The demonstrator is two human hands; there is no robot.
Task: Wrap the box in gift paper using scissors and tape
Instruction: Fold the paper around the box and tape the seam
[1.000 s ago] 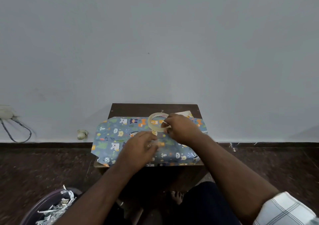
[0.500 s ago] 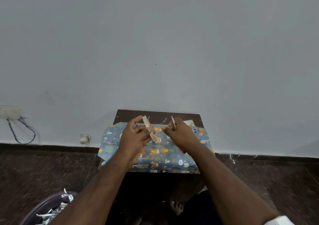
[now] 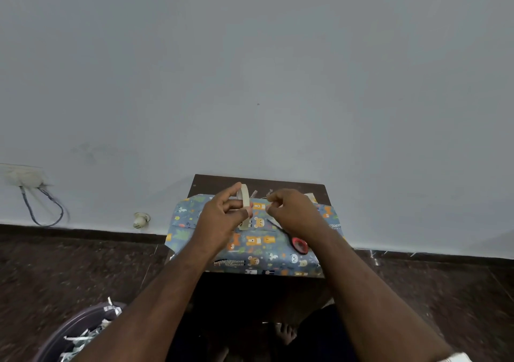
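Note:
A box wrapped in blue gift paper [image 3: 256, 250] with animal prints lies on a small dark table [image 3: 258, 182]. My left hand [image 3: 222, 217] holds the roll of clear tape [image 3: 245, 206] upright above the paper. Just to its right, my right hand [image 3: 289, 211] pinches the pulled-out end of the tape with curled fingers. Scissors with red handles [image 3: 299, 245] lie on the paper, partly under my right wrist.
A grey wall stands close behind the table. A wall socket with a cable [image 3: 25, 176] is at the left, and a small white fitting [image 3: 140, 220] sits near the floor. A round bin [image 3: 83, 334] with paper scraps stands on the dark floor at lower left.
My left hand left the paper and took the tape roll, turning it upright. My right hand shifted to the tape's loose end. The scissors became visible on the paper.

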